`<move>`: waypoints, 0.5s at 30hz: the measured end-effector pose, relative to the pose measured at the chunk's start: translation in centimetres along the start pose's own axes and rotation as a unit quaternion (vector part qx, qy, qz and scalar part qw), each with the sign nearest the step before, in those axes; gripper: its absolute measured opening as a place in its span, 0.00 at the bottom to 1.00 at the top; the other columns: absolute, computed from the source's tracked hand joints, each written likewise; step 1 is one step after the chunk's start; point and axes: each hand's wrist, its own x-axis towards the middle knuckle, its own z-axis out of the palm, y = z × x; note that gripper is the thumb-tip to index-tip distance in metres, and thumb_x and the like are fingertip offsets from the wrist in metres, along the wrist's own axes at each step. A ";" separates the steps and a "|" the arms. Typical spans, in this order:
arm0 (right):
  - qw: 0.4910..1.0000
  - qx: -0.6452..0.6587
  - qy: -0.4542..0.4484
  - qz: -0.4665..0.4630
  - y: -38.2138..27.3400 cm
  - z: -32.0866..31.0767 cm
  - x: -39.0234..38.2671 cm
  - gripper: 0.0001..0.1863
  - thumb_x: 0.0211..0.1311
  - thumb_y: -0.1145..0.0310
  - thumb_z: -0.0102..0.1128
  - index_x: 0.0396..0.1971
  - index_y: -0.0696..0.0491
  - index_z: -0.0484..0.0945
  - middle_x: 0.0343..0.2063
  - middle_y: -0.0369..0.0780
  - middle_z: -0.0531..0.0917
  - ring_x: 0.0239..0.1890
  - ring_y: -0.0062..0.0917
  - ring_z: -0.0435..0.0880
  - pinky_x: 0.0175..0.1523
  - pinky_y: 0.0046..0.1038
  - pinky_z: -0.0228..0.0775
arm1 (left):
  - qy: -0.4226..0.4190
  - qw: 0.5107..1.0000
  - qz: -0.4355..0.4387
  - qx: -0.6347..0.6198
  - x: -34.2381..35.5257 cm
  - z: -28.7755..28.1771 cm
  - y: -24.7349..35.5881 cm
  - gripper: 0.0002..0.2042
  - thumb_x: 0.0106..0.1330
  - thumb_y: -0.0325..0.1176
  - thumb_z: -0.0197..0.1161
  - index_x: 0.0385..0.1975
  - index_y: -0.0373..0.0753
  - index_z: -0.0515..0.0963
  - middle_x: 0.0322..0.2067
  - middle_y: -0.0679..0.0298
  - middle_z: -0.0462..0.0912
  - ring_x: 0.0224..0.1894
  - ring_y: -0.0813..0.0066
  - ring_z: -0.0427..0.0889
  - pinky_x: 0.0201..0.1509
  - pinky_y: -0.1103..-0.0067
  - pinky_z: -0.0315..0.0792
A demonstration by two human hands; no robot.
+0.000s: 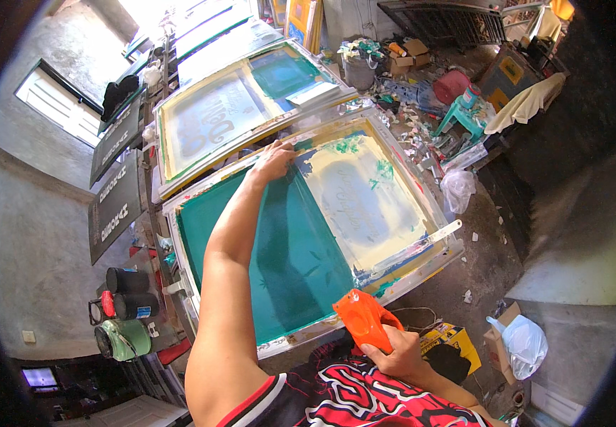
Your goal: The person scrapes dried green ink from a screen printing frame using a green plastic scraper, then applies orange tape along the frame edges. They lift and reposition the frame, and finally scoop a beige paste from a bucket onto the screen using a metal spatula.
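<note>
You have your left hand (274,161) at the middle of the far edge of the near screen frame (297,339), with the arm stretched across it; the fingers are bent down there, but I cannot tell if they grip something. Your right hand (398,354) is closed around the orange tool (365,322), which you hold up in front of the near edge of this frame; whether it touches the edge, I cannot tell. On the left part of the frame lies a dark green panel (301,249), and your arm passes over it. The right part is a pale yellow panel (366,220) with a greyish middle and some green stains. Along its near side lies a long strip (447,231), whose end, with a small hole, reaches past the right edge. Beyond the far edge there is a second screen frame (160,142), and a white flat piece (313,94) rests at its near right corner. A whitish plastic bag (457,188) is on the floor, just beside the right edge of the near frame.
</note>
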 end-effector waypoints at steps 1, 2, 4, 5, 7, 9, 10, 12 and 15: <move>1.000 0.002 -0.001 0.008 -0.1 -0.1 0.0 0.19 0.53 0.59 0.78 0.32 0.58 0.80 0.21 0.48 0.83 0.23 0.45 0.86 0.29 0.39 0.79 | -0.004 1.000 -0.004 0.000 -0.1 0.0 -0.1 0.11 0.51 0.20 0.64 0.33 0.43 0.82 0.42 0.65 0.81 0.56 0.58 0.74 0.58 0.61 0.68; 1.000 0.009 -0.001 0.014 -0.1 -0.2 -0.1 0.19 0.53 0.59 0.78 0.32 0.58 0.80 0.21 0.48 0.83 0.24 0.45 0.86 0.29 0.39 0.79 | -0.017 1.000 -0.013 0.001 -0.2 -0.2 -0.2 0.11 0.51 0.20 0.64 0.33 0.43 0.82 0.39 0.65 0.82 0.55 0.58 0.75 0.57 0.61 0.68; 0.999 0.034 -0.001 0.037 -0.2 -0.4 -0.1 0.19 0.53 0.59 0.78 0.32 0.58 0.80 0.21 0.48 0.83 0.24 0.45 0.87 0.29 0.38 0.79 | -0.036 0.999 -0.030 0.012 -0.4 -0.5 -0.4 0.10 0.52 0.22 0.64 0.34 0.43 0.81 0.32 0.65 0.82 0.52 0.60 0.76 0.53 0.61 0.66; 0.998 0.051 -0.001 0.048 -0.2 -0.5 -0.1 0.19 0.53 0.59 0.78 0.32 0.58 0.80 0.22 0.48 0.83 0.25 0.45 0.87 0.30 0.38 0.79 | -0.032 0.999 -0.024 0.005 -0.5 -0.8 -0.5 0.10 0.53 0.22 0.63 0.34 0.43 0.81 0.33 0.65 0.82 0.51 0.60 0.76 0.53 0.61 0.66; 0.996 0.075 0.005 0.058 -0.3 -0.7 -0.2 0.19 0.54 0.59 0.77 0.33 0.59 0.80 0.23 0.48 0.84 0.26 0.44 0.88 0.31 0.37 0.79 | -0.033 0.999 -0.020 -0.007 -0.7 -1.4 -0.8 0.11 0.53 0.22 0.63 0.35 0.43 0.80 0.34 0.63 0.82 0.48 0.60 0.77 0.52 0.61 0.65; 0.993 0.093 0.016 0.074 -0.3 -0.7 -0.4 0.19 0.55 0.60 0.77 0.36 0.59 0.81 0.25 0.49 0.86 0.27 0.42 0.89 0.32 0.37 0.80 | -0.027 0.998 -0.047 -0.033 -0.9 -1.9 -1.1 0.11 0.54 0.21 0.61 0.37 0.42 0.79 0.33 0.60 0.83 0.44 0.57 0.79 0.50 0.61 0.67; 0.991 0.099 0.024 0.082 -0.3 -0.6 -0.5 0.19 0.56 0.60 0.76 0.37 0.59 0.82 0.26 0.49 0.86 0.28 0.41 0.90 0.33 0.37 0.80 | -0.027 0.997 -0.060 -0.040 -1.0 -2.1 -1.2 0.11 0.55 0.20 0.60 0.38 0.41 0.79 0.33 0.58 0.83 0.42 0.56 0.80 0.49 0.61 0.68; 0.987 0.117 0.033 0.104 0.0 -0.3 -0.7 0.19 0.57 0.61 0.75 0.40 0.60 0.82 0.28 0.48 0.87 0.30 0.38 0.90 0.35 0.36 0.80 | -0.024 0.986 -0.094 -0.138 -1.2 -2.6 -1.4 0.13 0.56 0.19 0.58 0.40 0.40 0.79 0.32 0.55 0.83 0.38 0.53 0.81 0.45 0.62 0.71; 0.975 0.154 0.031 0.155 0.9 0.5 -0.7 0.18 0.58 0.62 0.74 0.41 0.61 0.83 0.28 0.47 0.88 0.30 0.33 0.90 0.37 0.34 0.80 | -0.014 0.979 -0.107 -0.171 -1.7 -3.2 -1.9 0.22 0.57 0.18 0.55 0.53 0.40 0.80 0.31 0.51 0.85 0.35 0.52 0.84 0.40 0.64 0.75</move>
